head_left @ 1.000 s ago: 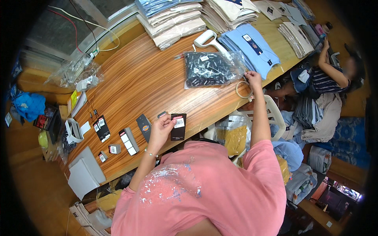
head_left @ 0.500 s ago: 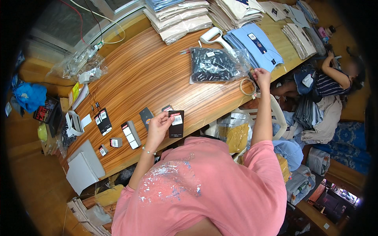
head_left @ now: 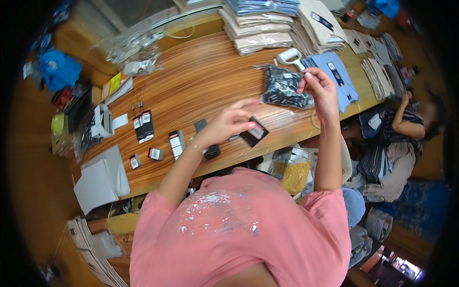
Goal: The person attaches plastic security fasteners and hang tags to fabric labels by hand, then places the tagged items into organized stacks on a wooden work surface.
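My left hand (head_left: 233,125) is over the table, smeared by motion, with a black hang tag (head_left: 255,132) at its thumb and fingers. The tag is tilted, with a pale label on it. My right hand (head_left: 322,92) is raised by a clear plastic bag (head_left: 287,88) of small black pieces. Its thumb and forefinger are pinched together; whatever they hold is too small to make out. Left of my left hand lie black tags with white stickers (head_left: 144,126) and a tag stack (head_left: 176,143). Two smaller stacks (head_left: 155,153) (head_left: 135,161) sit nearby.
Folded blue shirts (head_left: 330,71) with a dark tag lie beyond the bag, beside a white-handled roller (head_left: 289,55). Stacks of wrapped beige garments (head_left: 260,36) stand at the back. White sheets (head_left: 100,179) overhang the left edge. Another person (head_left: 404,119) works at the right.
My left hand has carried the black tag right, toward my right hand. My right hand has moved off the bag's right end and now hovers by it. The view has shifted slightly.
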`<state>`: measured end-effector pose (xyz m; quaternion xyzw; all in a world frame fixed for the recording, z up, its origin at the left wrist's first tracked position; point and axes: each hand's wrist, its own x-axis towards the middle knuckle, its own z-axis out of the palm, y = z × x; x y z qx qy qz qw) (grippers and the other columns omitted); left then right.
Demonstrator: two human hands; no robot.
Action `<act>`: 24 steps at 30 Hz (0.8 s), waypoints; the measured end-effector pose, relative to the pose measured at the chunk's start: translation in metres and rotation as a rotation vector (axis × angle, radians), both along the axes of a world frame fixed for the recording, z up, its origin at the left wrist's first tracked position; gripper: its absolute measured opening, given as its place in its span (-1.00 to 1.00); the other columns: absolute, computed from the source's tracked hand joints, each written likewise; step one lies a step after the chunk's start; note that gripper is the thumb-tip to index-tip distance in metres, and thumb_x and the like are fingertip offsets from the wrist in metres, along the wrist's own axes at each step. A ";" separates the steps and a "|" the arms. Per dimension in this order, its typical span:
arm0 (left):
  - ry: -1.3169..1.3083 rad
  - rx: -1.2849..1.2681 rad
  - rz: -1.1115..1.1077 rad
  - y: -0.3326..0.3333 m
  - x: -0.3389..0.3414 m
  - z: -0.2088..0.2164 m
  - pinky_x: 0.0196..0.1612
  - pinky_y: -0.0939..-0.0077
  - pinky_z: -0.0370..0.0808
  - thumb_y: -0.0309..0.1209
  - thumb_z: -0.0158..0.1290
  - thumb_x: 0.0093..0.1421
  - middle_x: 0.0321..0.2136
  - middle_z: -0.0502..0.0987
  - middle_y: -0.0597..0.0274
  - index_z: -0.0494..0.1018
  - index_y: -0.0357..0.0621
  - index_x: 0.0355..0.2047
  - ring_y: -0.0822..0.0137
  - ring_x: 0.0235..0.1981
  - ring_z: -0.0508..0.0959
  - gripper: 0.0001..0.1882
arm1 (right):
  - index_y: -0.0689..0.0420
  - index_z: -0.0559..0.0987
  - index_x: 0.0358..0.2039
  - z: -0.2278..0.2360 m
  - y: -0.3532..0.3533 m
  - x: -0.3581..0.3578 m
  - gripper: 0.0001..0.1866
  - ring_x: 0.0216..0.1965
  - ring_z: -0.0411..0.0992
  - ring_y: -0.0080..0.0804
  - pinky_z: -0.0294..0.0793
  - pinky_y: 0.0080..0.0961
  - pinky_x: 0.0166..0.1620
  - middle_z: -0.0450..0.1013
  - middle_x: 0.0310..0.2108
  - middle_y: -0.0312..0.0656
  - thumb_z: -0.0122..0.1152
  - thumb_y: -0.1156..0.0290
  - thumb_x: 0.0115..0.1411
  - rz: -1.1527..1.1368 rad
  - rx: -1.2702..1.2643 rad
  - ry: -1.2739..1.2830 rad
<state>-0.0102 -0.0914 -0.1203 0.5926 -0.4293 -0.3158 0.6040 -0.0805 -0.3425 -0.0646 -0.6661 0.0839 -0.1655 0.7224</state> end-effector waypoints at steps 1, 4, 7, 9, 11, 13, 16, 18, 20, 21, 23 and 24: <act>-0.052 -0.044 -0.003 -0.003 0.006 0.002 0.10 0.36 0.16 -0.41 0.08 0.06 0.13 0.14 0.05 0.49 -0.26 -0.47 0.17 0.15 0.15 -0.86 | 0.24 0.45 -0.31 0.005 0.024 0.004 -0.86 -0.56 0.39 -0.57 0.38 -0.70 -0.42 0.40 -0.58 -0.27 0.01 0.45 0.16 0.047 0.068 0.003; -0.068 -0.065 -0.033 -0.002 0.012 0.001 0.02 0.43 0.25 -0.42 0.08 0.07 0.05 0.26 0.07 0.47 -0.29 -0.51 0.28 0.04 0.28 -0.84 | 0.23 0.44 -0.29 0.012 0.072 0.012 -0.86 -0.57 0.39 -0.56 0.39 -0.70 -0.45 0.40 -0.57 -0.26 0.01 0.45 0.17 0.182 0.231 -0.029; 0.159 0.051 -0.098 0.013 0.012 0.000 -0.07 0.51 0.32 -0.44 0.07 0.08 -0.11 0.41 0.14 0.47 -0.30 -0.46 0.39 -0.12 0.39 -0.87 | 0.21 0.44 -0.29 0.014 0.093 0.022 -0.86 -0.57 0.38 -0.56 0.41 -0.67 -0.46 0.39 -0.58 -0.26 0.01 0.44 0.17 0.158 0.326 -0.075; 0.299 0.051 -0.084 0.028 0.003 0.000 -0.12 0.57 0.36 -0.49 0.05 0.09 -0.24 0.47 0.21 0.48 -0.29 -0.41 0.45 -0.20 0.43 -0.90 | 0.20 0.43 -0.27 0.012 0.097 0.029 -0.86 -0.59 0.36 -0.56 0.42 -0.63 -0.46 0.36 -0.59 -0.27 -0.01 0.43 0.18 0.141 0.390 -0.103; 0.345 0.045 -0.045 0.039 -0.006 0.005 -0.16 0.60 0.38 -0.56 0.03 0.08 -0.33 0.49 0.23 0.48 -0.30 -0.38 0.47 -0.26 0.44 -0.91 | 0.19 0.41 -0.26 0.007 0.095 0.034 -0.85 -0.60 0.35 -0.55 0.42 -0.60 -0.46 0.35 -0.59 -0.27 -0.02 0.42 0.19 0.188 0.504 -0.148; 0.370 -0.011 -0.051 0.047 -0.010 0.010 -0.16 0.59 0.38 -0.58 0.04 0.07 -0.35 0.49 0.22 0.47 -0.31 -0.38 0.46 -0.27 0.45 -0.90 | 0.18 0.39 -0.22 0.004 0.098 0.035 -0.83 -0.63 0.28 -0.57 0.37 -0.60 -0.49 0.31 -0.61 -0.29 -0.06 0.40 0.21 0.188 0.575 -0.171; 0.359 -0.046 -0.024 0.055 -0.016 0.022 -0.18 0.58 0.39 -0.59 0.05 0.04 -0.37 0.50 0.19 0.48 -0.32 -0.41 0.43 -0.30 0.46 -0.92 | 0.16 0.39 -0.22 0.004 0.101 0.034 -0.83 -0.62 0.22 -0.59 0.27 -0.63 -0.53 0.28 -0.61 -0.31 -0.09 0.39 0.22 0.274 0.735 -0.228; 0.327 -0.046 0.007 0.059 -0.021 0.027 -0.19 0.58 0.39 -0.59 0.06 0.04 -0.39 0.50 0.19 0.49 -0.32 -0.43 0.43 -0.31 0.46 -0.93 | 0.12 0.40 -0.20 0.004 0.100 0.034 -0.81 -0.60 0.13 -0.60 0.18 -0.69 -0.56 0.22 -0.60 -0.33 -0.15 0.35 0.26 0.393 0.893 -0.267; 0.208 -0.050 0.032 0.061 -0.026 0.035 -0.21 0.58 0.38 -0.57 0.07 0.03 -0.42 0.51 0.18 0.49 -0.31 -0.45 0.41 -0.33 0.47 -0.93 | 0.11 0.40 -0.19 0.002 0.098 0.035 -0.79 -0.60 0.11 -0.60 0.17 -0.70 -0.57 0.20 -0.60 -0.34 -0.18 0.33 0.27 0.513 1.066 -0.313; 0.148 -0.051 0.043 0.061 -0.027 0.038 -0.22 0.58 0.38 -0.57 0.07 0.02 -0.43 0.51 0.18 0.50 -0.31 -0.45 0.40 -0.34 0.47 -0.93 | 0.10 0.40 -0.18 0.003 0.100 0.035 -0.77 -0.60 0.08 -0.59 0.15 -0.71 -0.58 0.17 -0.61 -0.34 -0.21 0.31 0.28 0.529 1.124 -0.335; 0.060 -0.033 0.075 0.062 -0.031 0.044 -0.24 0.57 0.37 -0.55 0.07 0.02 -0.45 0.51 0.19 0.50 -0.30 -0.45 0.39 -0.36 0.48 -0.93 | 0.10 0.41 -0.20 0.003 0.101 0.036 -0.77 -0.60 0.07 -0.60 0.13 -0.71 -0.59 0.15 -0.61 -0.34 -0.21 0.31 0.28 0.594 1.183 -0.362; 0.016 -0.024 0.091 0.062 -0.032 0.045 -0.25 0.57 0.37 -0.54 0.08 0.02 -0.46 0.52 0.19 0.51 -0.29 -0.45 0.38 -0.37 0.48 -0.92 | 0.10 0.41 -0.20 0.002 0.102 0.037 -0.77 -0.60 0.07 -0.60 0.12 -0.71 -0.59 0.15 -0.62 -0.35 -0.21 0.31 0.28 0.625 1.212 -0.375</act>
